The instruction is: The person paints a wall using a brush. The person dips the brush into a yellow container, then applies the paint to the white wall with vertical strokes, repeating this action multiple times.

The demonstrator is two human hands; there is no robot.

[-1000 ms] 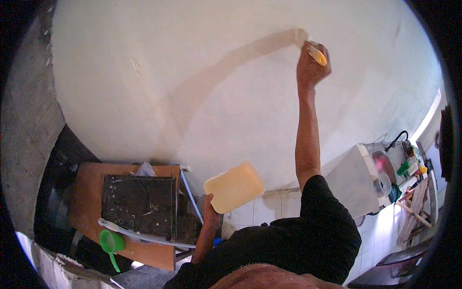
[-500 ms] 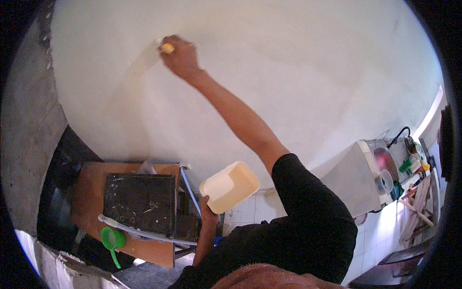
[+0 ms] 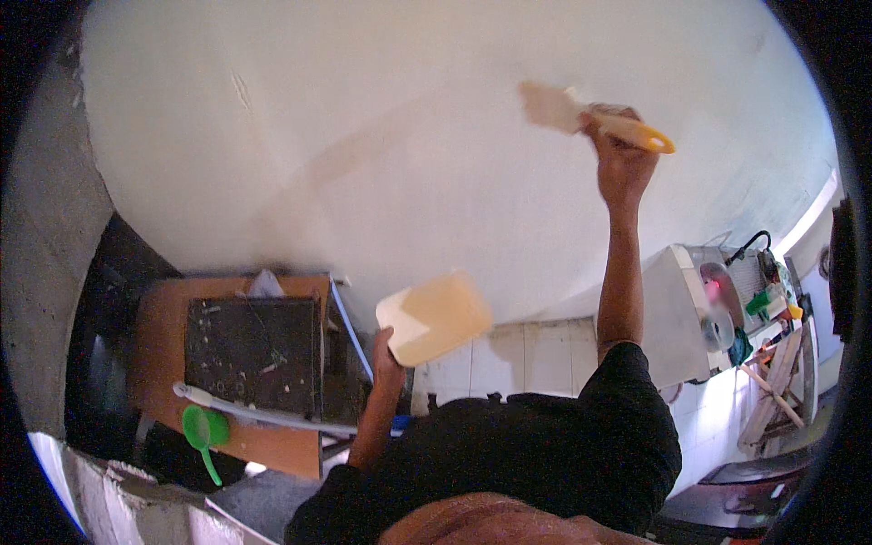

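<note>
My right hand (image 3: 625, 163) is raised in front of the pale wall (image 3: 391, 209), fingers closed round a paintbrush (image 3: 647, 136). Its yellow handle end, with a hanging hole, points right; its wide pale bristles, blurred, point left and seem close to the wall, though I cannot tell if they touch. Lower down, my left hand (image 3: 389, 352) grips the near left edge of a cream rectangular plastic tub (image 3: 447, 318). A whiter patch shows on the tub's left part; what lies in it I cannot make out.
At lower left a brown table (image 3: 156, 350) bears a dark, spotted box (image 3: 254, 354). A green dipper (image 3: 205, 429) hangs by its front edge. To the right stand a whitish counter with a sink (image 3: 649, 318) and a wooden rack (image 3: 779, 391).
My right hand has swept the paintbrush from the upper left to the right, and the brush now shows side-on. My left hand still holds the tub, a little higher in the picture.
</note>
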